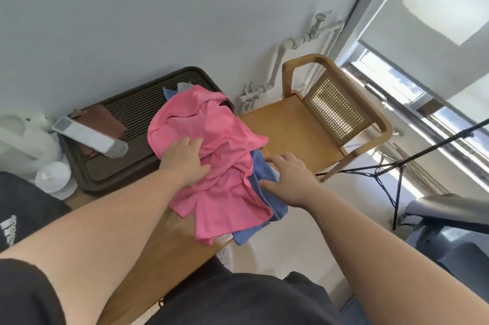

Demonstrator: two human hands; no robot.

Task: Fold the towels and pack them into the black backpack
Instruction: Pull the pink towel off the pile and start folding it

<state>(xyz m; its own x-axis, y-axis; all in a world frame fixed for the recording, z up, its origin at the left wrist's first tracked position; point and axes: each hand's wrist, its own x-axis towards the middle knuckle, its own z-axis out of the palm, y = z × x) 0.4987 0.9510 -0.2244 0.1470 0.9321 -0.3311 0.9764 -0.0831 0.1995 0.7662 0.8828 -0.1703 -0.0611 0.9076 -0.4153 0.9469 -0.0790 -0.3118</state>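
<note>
A crumpled pink towel (211, 155) lies in a heap on the wooden table (169, 250), on top of a blue towel (262, 192) whose edge sticks out on the right and hangs over the table's edge. My left hand (185, 160) rests on the pink towel with its fingers curled into the cloth. My right hand (288, 179) lies flat on the blue towel, fingers spread. A bit of grey cloth (185, 85) peeks out behind the heap. No black backpack is in view.
A dark slatted tray (127, 112) stands at the back left with a brown cloth (102, 123) and a white remote-like box (90, 136) on it. A wooden chair (325, 123) stands to the right. White containers (39, 155) sit far left. A black tripod (397, 179) stands by the window.
</note>
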